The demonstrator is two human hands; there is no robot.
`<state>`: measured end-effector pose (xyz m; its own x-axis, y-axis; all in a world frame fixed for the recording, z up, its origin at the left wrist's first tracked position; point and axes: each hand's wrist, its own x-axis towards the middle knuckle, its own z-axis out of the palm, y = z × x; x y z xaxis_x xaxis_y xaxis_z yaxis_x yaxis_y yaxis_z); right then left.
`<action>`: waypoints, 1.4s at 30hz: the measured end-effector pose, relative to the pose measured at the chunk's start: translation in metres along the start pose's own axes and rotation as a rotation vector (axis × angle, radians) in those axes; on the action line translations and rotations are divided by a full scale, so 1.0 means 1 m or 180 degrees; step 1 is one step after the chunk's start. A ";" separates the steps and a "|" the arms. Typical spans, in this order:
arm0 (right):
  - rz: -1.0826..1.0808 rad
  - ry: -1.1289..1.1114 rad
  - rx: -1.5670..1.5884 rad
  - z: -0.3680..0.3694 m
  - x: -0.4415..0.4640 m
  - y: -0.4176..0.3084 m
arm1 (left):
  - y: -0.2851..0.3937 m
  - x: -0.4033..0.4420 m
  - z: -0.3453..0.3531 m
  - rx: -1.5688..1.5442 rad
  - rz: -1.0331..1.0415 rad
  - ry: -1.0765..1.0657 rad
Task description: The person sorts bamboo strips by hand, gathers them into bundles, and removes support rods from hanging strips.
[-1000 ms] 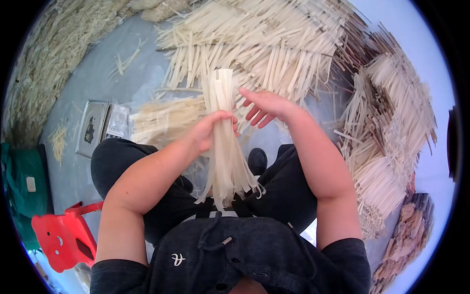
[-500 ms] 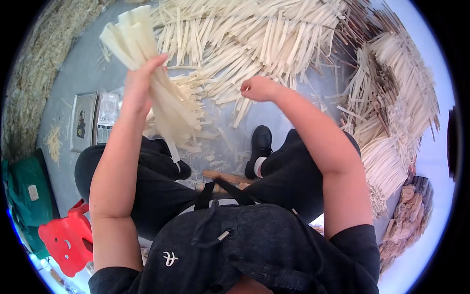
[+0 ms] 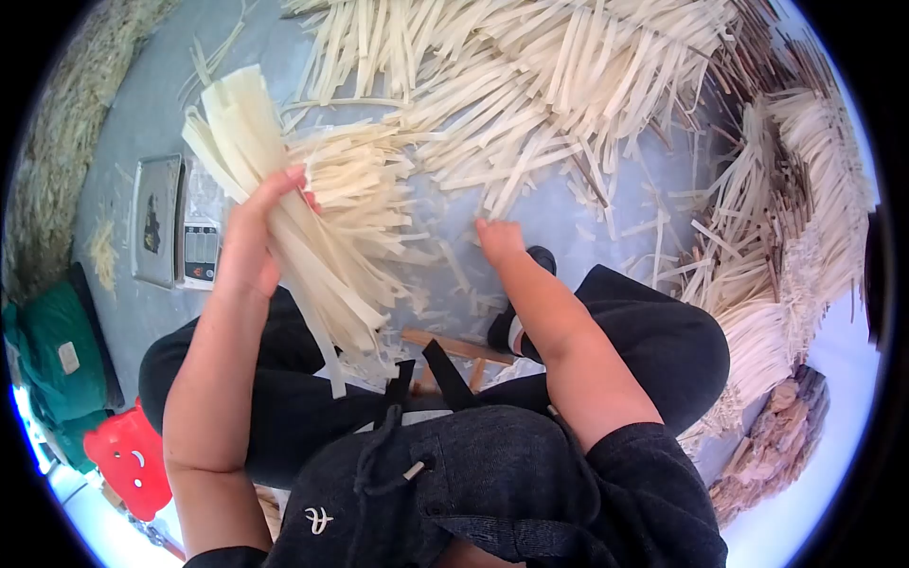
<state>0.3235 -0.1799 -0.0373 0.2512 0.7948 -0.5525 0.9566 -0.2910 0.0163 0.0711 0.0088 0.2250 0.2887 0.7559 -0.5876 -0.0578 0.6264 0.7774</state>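
My left hand (image 3: 270,213) is wrapped round a thick bundle of pale, flat strips (image 3: 237,118), which hangs slantwise over my lap with its lower ends fanned out. One long strip dangles below the rest. My right hand (image 3: 499,239) is closed near the floor, its fingertips at the lower ends of the large spread of similar strips (image 3: 511,76). Whether a strip is pinched in those fingers is hidden. Just behind the bundle in my left hand lies a smaller heap of strips (image 3: 365,175) on the grey floor.
A digital scale (image 3: 201,251) and a metal tray (image 3: 156,222) stand at left. Stacked strips with thin brown sticks (image 3: 757,189) line the right side. A red smiling-face stool (image 3: 133,459) and a green bag (image 3: 62,369) are lower left. Scraps dot the floor.
My left hand has come down and nearer to me with the bundle. My right hand has lowered towards the floor, reaching the strips' near ends. My view has shifted slightly.
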 end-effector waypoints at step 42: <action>-0.1843 0.1045 0.2751 -0.278 -0.143 -0.105 | 0.006 -0.048 0.052 -0.1451 -0.0122 -0.1520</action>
<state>0.2285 -0.1148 0.2717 -0.0538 0.9979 -0.0361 0.5476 -0.0008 -0.8368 0.1061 -0.0339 0.2697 0.6846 0.6297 -0.3672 -0.4075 0.7483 0.5234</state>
